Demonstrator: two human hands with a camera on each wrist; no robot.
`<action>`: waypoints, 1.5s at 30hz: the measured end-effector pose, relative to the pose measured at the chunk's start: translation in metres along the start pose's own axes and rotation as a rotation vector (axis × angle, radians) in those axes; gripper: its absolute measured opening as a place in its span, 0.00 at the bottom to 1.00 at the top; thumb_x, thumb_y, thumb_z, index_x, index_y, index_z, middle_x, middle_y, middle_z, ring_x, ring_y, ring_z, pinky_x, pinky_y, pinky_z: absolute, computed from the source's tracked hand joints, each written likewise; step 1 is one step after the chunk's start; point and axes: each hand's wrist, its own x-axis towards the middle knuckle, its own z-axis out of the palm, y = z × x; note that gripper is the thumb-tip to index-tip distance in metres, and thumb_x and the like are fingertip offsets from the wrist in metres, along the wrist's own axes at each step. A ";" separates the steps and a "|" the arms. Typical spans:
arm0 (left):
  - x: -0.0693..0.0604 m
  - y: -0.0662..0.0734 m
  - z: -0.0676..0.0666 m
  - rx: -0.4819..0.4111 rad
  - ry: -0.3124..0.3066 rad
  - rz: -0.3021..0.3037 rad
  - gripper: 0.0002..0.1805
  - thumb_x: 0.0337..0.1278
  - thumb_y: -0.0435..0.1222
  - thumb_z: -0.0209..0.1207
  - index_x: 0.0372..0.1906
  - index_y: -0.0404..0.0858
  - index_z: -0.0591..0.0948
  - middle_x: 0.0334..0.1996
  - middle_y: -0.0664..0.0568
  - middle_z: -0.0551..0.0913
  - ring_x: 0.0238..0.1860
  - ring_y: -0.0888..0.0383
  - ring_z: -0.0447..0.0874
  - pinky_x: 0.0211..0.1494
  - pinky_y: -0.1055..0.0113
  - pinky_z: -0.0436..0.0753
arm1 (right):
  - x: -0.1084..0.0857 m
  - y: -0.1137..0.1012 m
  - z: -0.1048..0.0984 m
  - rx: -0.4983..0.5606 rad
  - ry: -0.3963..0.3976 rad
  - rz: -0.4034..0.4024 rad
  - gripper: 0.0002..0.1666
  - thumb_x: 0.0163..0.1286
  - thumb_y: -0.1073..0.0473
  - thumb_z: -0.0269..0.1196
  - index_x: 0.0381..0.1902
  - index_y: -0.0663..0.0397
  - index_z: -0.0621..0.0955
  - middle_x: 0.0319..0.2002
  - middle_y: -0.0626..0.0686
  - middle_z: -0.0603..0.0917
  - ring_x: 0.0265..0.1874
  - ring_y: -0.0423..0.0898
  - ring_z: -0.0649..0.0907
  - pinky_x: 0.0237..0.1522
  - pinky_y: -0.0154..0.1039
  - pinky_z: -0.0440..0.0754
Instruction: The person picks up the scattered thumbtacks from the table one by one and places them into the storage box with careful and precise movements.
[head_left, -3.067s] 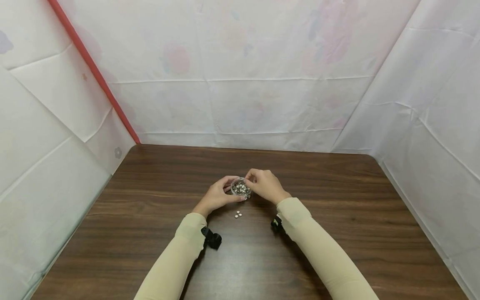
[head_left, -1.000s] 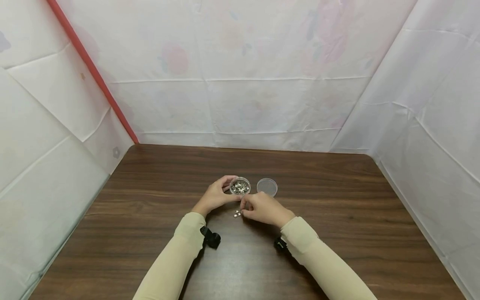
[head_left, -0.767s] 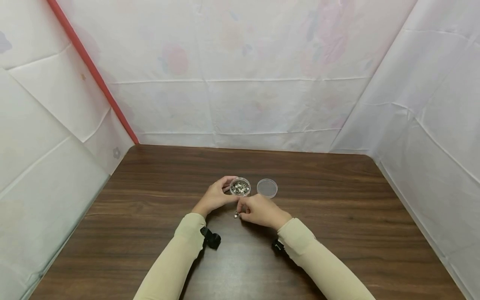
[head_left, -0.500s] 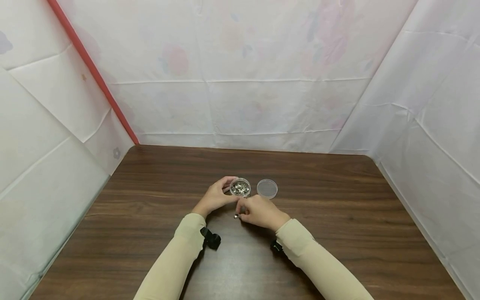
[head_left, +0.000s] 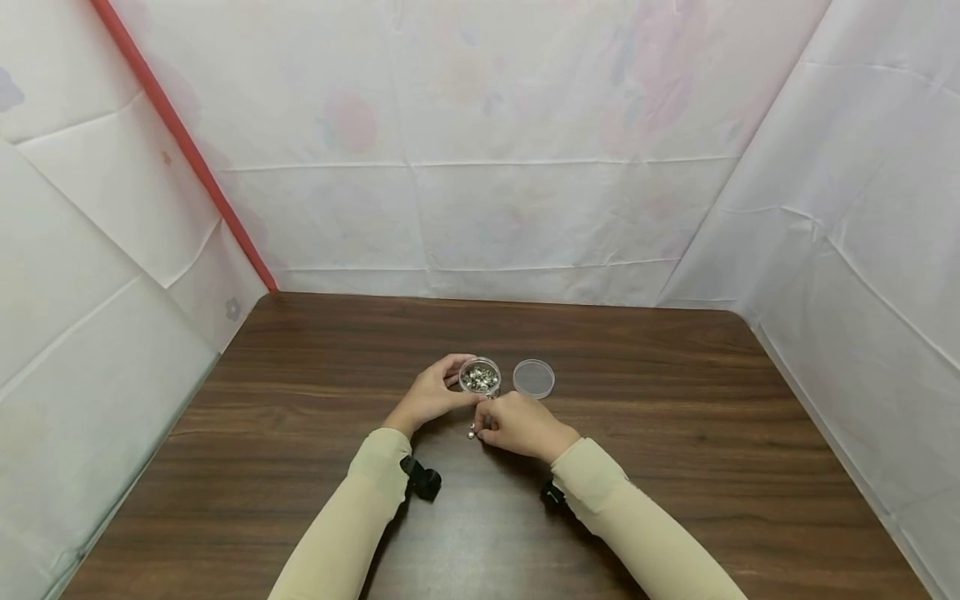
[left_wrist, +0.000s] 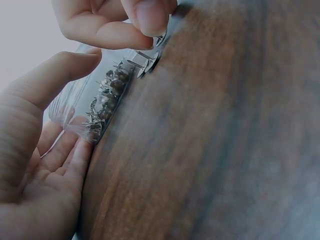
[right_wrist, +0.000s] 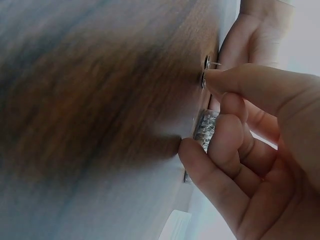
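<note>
My left hand (head_left: 433, 397) curls round a clear round container (head_left: 480, 359), thumb at the near side and fingers behind. Silvery thumbtacks (left_wrist: 107, 100) fill its bottom. Just in front of it, my right hand (head_left: 521, 423) is down at the tabletop, thumb and forefinger pinching a thumbtack (right_wrist: 203, 80). Close by, loose thumbtacks (left_wrist: 141, 71) sit on the wood with their pins up; in the head view the right fingers partly cover this group. The remaining right fingers are bent, one tip touching the table.
A clear round lid (head_left: 534, 379) lies on the table to the right of the container. The dark wood-grain table (head_left: 337, 333) is enclosed by pale curtains (head_left: 480, 208) at the back and sides. A red strip (head_left: 187, 150) runs up the left corner.
From above the container, my right hand has come down toward me to the loose thumbtacks, uncovering the lid. Over the last half second it has barely shifted. The left hand keeps its hold.
</note>
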 end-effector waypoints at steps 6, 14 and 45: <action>-0.002 0.005 -0.001 -0.003 -0.005 0.008 0.37 0.52 0.38 0.75 0.69 0.46 0.74 0.66 0.50 0.74 0.67 0.48 0.72 0.66 0.54 0.76 | 0.000 0.003 0.000 0.026 0.012 -0.003 0.04 0.65 0.62 0.69 0.31 0.49 0.84 0.21 0.39 0.78 0.20 0.32 0.73 0.23 0.29 0.73; -0.001 0.001 -0.001 -0.023 -0.004 0.015 0.39 0.51 0.37 0.76 0.69 0.44 0.73 0.67 0.46 0.73 0.68 0.45 0.71 0.67 0.52 0.74 | -0.001 0.008 -0.006 0.110 -0.003 0.061 0.03 0.70 0.61 0.67 0.35 0.47 0.83 0.23 0.39 0.80 0.19 0.32 0.75 0.23 0.31 0.75; 0.001 0.000 -0.001 -0.033 0.009 -0.014 0.41 0.45 0.42 0.79 0.68 0.47 0.74 0.65 0.50 0.75 0.66 0.48 0.72 0.67 0.52 0.75 | 0.007 0.025 -0.027 0.220 0.280 0.146 0.02 0.72 0.59 0.64 0.38 0.52 0.82 0.18 0.41 0.74 0.13 0.35 0.68 0.17 0.31 0.68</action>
